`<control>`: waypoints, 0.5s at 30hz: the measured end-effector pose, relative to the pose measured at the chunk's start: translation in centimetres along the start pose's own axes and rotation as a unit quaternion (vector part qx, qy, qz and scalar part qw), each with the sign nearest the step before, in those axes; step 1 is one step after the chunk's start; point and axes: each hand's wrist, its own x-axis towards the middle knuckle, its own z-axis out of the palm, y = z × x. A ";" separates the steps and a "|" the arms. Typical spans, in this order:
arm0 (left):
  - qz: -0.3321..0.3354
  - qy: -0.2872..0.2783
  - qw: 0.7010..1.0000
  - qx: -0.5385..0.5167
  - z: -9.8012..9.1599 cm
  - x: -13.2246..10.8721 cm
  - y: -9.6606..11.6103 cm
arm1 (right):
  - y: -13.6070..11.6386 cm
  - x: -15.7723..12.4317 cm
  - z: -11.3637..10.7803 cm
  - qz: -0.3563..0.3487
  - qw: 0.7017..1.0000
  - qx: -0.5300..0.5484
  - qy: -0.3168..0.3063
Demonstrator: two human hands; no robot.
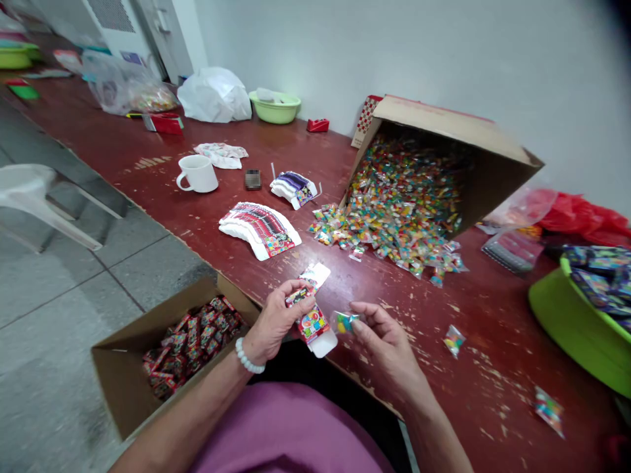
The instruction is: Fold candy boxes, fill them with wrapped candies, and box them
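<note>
My left hand (276, 322) is closed around a small red printed carton (311, 322) with its white flaps open, held above the near edge of the red table (148, 157). My right hand (382, 335) pinches a small clear packet of coloured candy (344, 321) right beside the carton's side. A white bead bracelet sits on my left wrist. Stacks of flat unfolded cartons (259, 228) lie just beyond my hands, with a smaller stack (294, 186) farther back.
A tipped cardboard box (458, 138) spills several candy packets (394, 217) onto the table. An open box of filled cartons (192, 338) sits at my lower left. A white mug (198, 174), green basins (576, 328), bags and a white chair (29, 190) surround.
</note>
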 end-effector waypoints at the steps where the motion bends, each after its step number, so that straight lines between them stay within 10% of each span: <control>1: 0.008 0.012 1.000 -0.010 0.1 -0.1 -0.1 | 0.0 -0.3 0.3 -0.011 1.000 -0.013 -0.003; 7: -0.011 0.024 0.996 -0.086 -0.4 -0.7 -0.4 | 0.4 -0.4 0.6 -0.077 0.994 -0.033 0.074; 15: -0.140 -0.178 0.973 -0.033 -0.2 -2.6 -1.5 | 0.2 -0.3 1.0 -0.078 0.992 -0.093 0.028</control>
